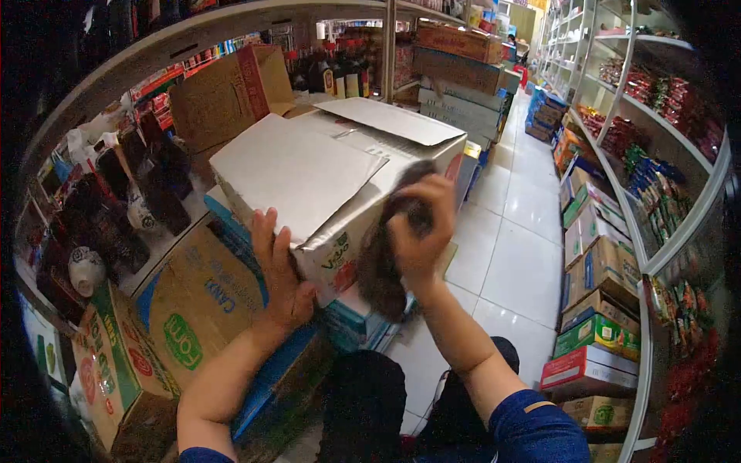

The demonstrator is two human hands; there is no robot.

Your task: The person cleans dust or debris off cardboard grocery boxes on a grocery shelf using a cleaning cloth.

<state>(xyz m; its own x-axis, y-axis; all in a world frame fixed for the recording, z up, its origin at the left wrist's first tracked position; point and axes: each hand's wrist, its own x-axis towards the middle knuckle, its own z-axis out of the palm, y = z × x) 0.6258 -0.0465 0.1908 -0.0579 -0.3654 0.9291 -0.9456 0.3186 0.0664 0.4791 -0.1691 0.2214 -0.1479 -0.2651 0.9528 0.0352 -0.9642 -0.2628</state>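
A white carton (301, 166) with loose top flaps rests on blue-and-white boxes. My left hand (282, 274) lies against its near left corner, fingers apart. In my right hand (424, 231) is a dark cloth (382, 262), blurred, hanging down beside the carton's right front side. The fingers of that hand are curled around the cloth. A brown Fami carton (193, 309) stands to the left of my left forearm.
Dark bottles with white caps (86, 270) stand at the left. An open brown box (216, 100) is behind the white carton. Shelves (671, 139) and stacked cartons (606, 270) line the right side of the tiled aisle (517, 255). A person (511, 40) appears far back.
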